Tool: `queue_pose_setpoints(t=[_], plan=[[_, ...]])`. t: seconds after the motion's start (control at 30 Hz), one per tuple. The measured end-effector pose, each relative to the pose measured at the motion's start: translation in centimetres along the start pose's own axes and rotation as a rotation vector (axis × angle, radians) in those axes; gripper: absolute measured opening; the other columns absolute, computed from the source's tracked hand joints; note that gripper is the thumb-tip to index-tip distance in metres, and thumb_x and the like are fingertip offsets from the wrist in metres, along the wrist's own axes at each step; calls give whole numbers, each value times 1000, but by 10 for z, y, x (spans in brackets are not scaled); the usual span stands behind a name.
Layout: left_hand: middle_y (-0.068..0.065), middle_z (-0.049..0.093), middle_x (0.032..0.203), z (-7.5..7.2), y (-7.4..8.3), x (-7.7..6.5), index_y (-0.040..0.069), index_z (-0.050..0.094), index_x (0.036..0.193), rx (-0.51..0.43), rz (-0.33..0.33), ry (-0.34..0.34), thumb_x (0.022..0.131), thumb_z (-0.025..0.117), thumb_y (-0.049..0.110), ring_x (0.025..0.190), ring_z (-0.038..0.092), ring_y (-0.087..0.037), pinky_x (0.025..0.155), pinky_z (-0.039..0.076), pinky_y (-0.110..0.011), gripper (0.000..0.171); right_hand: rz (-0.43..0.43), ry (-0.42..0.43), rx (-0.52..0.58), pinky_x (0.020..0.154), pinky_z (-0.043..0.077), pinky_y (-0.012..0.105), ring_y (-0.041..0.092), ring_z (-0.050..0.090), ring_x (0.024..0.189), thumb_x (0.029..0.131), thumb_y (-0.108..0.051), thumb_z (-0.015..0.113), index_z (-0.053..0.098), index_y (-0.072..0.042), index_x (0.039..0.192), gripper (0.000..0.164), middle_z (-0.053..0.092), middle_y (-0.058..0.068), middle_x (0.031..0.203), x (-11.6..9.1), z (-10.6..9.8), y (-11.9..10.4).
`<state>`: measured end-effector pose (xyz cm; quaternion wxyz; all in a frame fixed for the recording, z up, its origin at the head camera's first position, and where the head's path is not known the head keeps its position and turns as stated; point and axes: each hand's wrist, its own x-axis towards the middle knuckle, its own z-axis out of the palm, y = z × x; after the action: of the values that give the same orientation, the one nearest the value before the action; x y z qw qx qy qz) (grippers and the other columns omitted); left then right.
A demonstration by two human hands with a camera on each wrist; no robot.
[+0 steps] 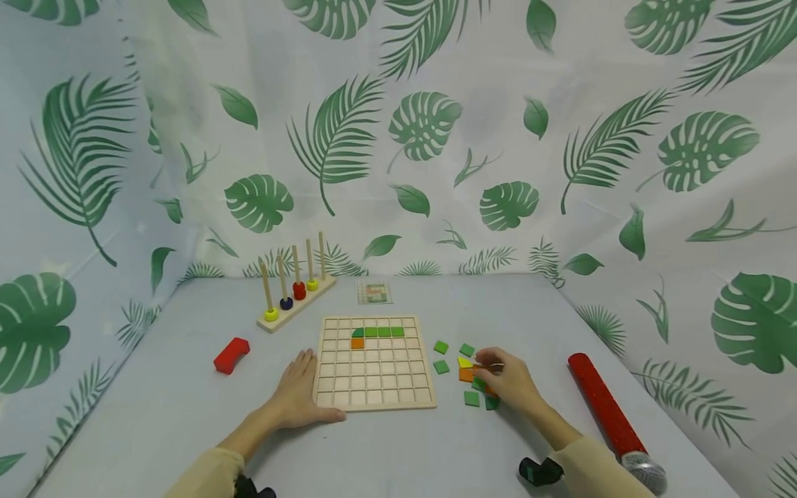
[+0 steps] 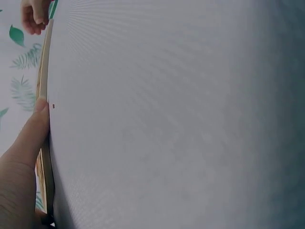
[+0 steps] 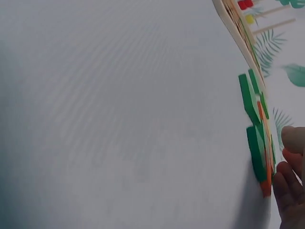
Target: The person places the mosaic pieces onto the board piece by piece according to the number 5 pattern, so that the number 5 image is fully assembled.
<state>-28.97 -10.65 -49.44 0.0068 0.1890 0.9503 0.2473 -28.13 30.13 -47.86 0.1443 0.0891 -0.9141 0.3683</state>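
My left hand [image 1: 297, 394] lies along the left side of a wooden grid board [image 1: 376, 396], fingers stretched out. Its thumb [image 2: 37, 129] rests against the board's front edge. In the grid sit a row of green square tiles [image 1: 384, 332], a rounded darker green tile [image 1: 358, 333] and an orange tile [image 1: 358, 343]. Right of the board, my right hand [image 1: 512, 380] reaches over loose tiles, its fingers bent and thumb apart from them. Close to its fingertips are a yellow tile [image 1: 464, 362] and an orange tile [image 1: 465, 375]; green tiles [image 3: 257, 152] lie below the hand.
A small patterned card [image 1: 375, 293] lies behind the board. Back left stands a peg stand [image 1: 295, 309] with coloured beads. A red arched block [image 1: 232, 355] lies at left, a red-handled microphone [image 1: 607, 404] at right. Leaf-printed cloth [image 1: 398, 138] encloses the table.
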Motion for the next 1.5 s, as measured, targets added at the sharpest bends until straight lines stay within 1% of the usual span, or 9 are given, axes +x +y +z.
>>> queue_pose_setpoints(t=[0.17, 0.3, 0.5, 0.63, 0.8, 0.97, 1.2, 1.37, 1.5], plan=[[-24, 12, 143, -1, 1, -1, -6, 15, 138, 1, 2, -3, 53, 61, 75, 132, 6, -36, 105, 9, -50, 126, 61, -3, -36, 75, 50, 30, 15, 57, 85, 78, -14, 67, 59, -9, 102, 26, 61, 1, 95, -7, -6, 7], [-24, 12, 143, -1, 0, -1, -6, 15, 138, -1, 0, -3, 53, 61, 74, 132, 6, -36, 105, 9, -50, 126, 67, -10, -61, 76, 50, 30, 14, 56, 85, 79, -15, 66, 60, -10, 102, 24, 61, 0, 94, -11, -11, 9], [-24, 12, 143, -1, 0, 0, -6, 14, 138, 11, 5, 6, 53, 60, 75, 132, 5, -35, 105, 8, -49, 126, 57, -40, -90, 76, 50, 28, 12, 56, 84, 80, -8, 64, 60, -10, 100, 20, 60, -1, 91, -21, -17, 12], [-23, 11, 144, -1, 1, 1, -6, 14, 138, 15, 4, 2, 53, 61, 74, 132, 5, -35, 105, 8, -49, 126, 30, -42, -95, 76, 50, 29, 12, 57, 84, 77, 0, 64, 60, -11, 99, 24, 61, -2, 91, -29, -21, 13], [-24, 11, 144, -2, 1, 1, -6, 13, 138, 25, -4, -9, 53, 60, 76, 132, 5, -35, 105, 9, -49, 127, 2, -44, -121, 77, 50, 30, 12, 56, 86, 72, -4, 70, 60, -12, 102, 32, 61, -4, 94, -37, -20, 13], [-25, 12, 143, -3, 2, 0, -7, 14, 138, 11, -2, -12, 53, 60, 76, 132, 6, -36, 105, 9, -50, 127, 1, -37, -156, 75, 50, 29, 9, 56, 85, 71, -11, 73, 60, -13, 101, 32, 61, -7, 92, -36, -17, 13], [-25, 12, 143, -3, 2, -1, -8, 14, 138, 6, -3, -16, 53, 59, 76, 132, 5, -36, 105, 9, -50, 127, 4, -52, -151, 73, 50, 26, 10, 55, 82, 72, -5, 71, 61, -11, 99, 30, 61, -4, 90, -30, -19, 10], [-25, 11, 143, -1, 1, -1, -7, 14, 138, 10, -2, -11, 53, 60, 75, 132, 5, -36, 105, 8, -50, 127, 18, -75, -115, 72, 50, 25, 12, 55, 82, 74, -4, 69, 60, -10, 100, 29, 60, -2, 91, -25, -22, 10], [-23, 10, 144, 1, 0, 0, -6, 13, 138, 14, -5, -6, 53, 60, 75, 132, 4, -35, 105, 8, -49, 127, 27, -71, -86, 74, 50, 27, 14, 55, 84, 75, -5, 69, 59, -8, 102, 29, 59, 0, 92, -20, -22, 6]])
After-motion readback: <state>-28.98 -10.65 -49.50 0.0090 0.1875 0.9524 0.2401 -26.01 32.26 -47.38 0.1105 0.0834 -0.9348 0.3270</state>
